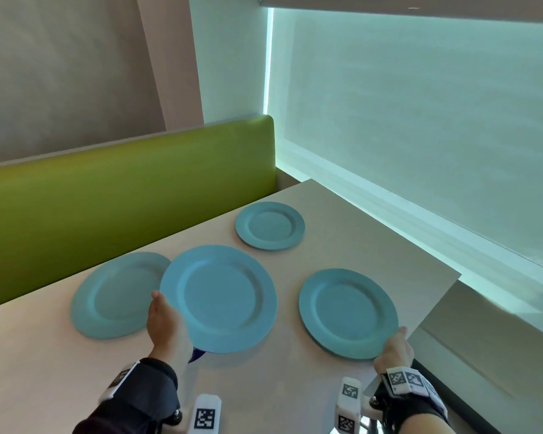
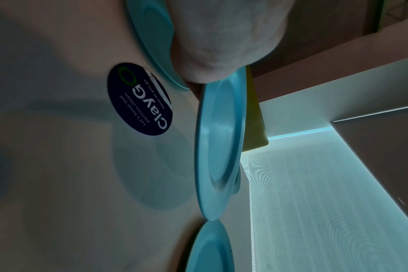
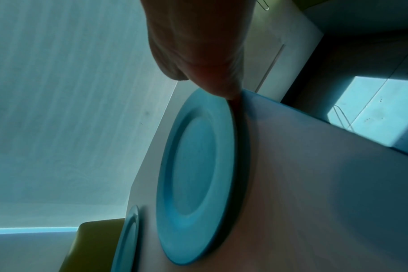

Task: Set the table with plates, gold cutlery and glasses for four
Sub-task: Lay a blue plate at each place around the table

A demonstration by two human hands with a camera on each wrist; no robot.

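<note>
My left hand (image 1: 163, 321) grips a raised blue plate (image 1: 220, 297) mid-table (image 1: 295, 399), my right hand (image 1: 395, 349) pinching another plate (image 1: 347, 311) at the near edge.

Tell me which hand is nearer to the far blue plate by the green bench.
Left. The left hand grips the raised middle plate, which sits just short of the far plate. The right hand is farther back, at the right plate's near rim.

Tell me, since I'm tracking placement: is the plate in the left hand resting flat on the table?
No, the left hand holds the blue plate lifted above the table.
</note>
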